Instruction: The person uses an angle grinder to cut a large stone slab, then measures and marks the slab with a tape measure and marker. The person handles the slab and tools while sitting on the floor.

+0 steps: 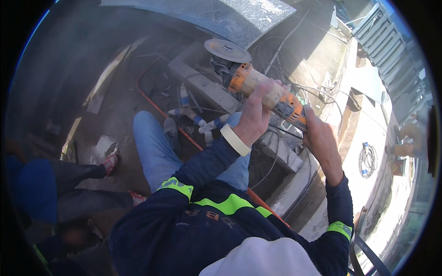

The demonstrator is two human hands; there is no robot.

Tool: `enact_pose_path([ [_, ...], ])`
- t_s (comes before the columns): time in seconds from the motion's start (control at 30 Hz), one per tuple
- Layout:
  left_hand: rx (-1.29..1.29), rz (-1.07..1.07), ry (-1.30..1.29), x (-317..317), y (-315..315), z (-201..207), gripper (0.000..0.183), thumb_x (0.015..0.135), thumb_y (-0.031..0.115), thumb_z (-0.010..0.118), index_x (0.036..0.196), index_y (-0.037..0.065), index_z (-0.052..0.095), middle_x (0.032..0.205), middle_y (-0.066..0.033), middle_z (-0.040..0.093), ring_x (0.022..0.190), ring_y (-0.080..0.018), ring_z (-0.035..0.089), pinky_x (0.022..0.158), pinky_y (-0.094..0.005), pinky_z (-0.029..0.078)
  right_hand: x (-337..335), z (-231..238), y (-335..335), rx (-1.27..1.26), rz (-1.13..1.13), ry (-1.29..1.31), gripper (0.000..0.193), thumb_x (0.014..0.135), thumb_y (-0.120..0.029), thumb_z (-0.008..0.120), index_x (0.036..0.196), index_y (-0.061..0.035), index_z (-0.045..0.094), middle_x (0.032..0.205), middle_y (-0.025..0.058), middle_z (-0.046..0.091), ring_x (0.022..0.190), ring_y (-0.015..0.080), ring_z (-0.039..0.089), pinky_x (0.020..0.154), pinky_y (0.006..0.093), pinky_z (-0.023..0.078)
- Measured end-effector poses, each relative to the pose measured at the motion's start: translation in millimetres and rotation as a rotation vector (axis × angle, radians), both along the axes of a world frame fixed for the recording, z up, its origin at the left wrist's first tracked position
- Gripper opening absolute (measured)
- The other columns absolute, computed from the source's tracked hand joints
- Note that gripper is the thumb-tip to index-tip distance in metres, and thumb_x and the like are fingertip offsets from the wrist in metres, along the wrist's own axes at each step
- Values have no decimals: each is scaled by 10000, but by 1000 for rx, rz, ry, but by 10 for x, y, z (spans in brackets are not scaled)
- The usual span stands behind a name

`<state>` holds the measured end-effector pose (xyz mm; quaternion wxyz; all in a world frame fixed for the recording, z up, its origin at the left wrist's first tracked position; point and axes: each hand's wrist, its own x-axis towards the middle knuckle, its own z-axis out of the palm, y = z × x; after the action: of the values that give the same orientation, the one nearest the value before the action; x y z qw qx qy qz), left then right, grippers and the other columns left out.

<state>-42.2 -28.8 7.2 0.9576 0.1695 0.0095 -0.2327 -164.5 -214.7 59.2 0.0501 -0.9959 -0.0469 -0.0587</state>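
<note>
An orange and dust-coated angle grinder (241, 79) is held up in front of me, slanting from upper left to lower right. Its round cutting disc (228, 51) faces up at the far end; whether it spins I cannot tell. My left hand (256, 115) wraps around the grinder's body behind the orange collar. Closed on the rear end of the grinder is my right hand (322, 139), with the thumb along its side. A cream-coloured ring like a roll of tape (235, 140) sits around my left wrist. The disc appears apart from the grey slab (216, 17) beyond it.
White and blue pipe fittings (189, 113) lie near my feet, beside an orange hose (159, 108). Concrete blocks (202, 78) and loose cables (317, 87) are around the grinder. Another person's legs (87, 171) are at left. A coiled cable (368, 162) lies at right.
</note>
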Motion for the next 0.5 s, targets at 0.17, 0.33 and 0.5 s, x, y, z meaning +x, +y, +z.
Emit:
enact_pose_path([
  [0.17, 4, -6, -6, 47, 62, 47, 426, 943, 247, 850, 1238, 48, 615, 1168, -102, 699, 1122, -271, 741, 1041, -428, 591, 34, 8, 46, -22, -15, 11, 706, 822, -6, 727, 1480, -55, 475, 915, 224, 731, 841, 445, 739, 700, 541, 577],
  [0.33, 18, 9, -5, 384, 215, -20, 416, 932, 228, 845, 1226, 66, 600, 1123, -97, 701, 1065, -272, 745, 1008, -439, 602, 311, 56, 349, -123, -51, -18, 662, 849, -56, 734, 1467, -88, 499, 866, 189, 736, 754, 422, 744, 646, 534, 574],
  [0.5, -1, -1, -24, 654, 359, -134, 403, 928, 209, 839, 1218, 68, 597, 1101, -97, 701, 1048, -270, 746, 992, -449, 611, 506, -7, 541, -135, -46, -24, 575, 898, -77, 713, 1435, -76, 507, 874, 166, 738, 746, 400, 753, 624, 521, 567],
])
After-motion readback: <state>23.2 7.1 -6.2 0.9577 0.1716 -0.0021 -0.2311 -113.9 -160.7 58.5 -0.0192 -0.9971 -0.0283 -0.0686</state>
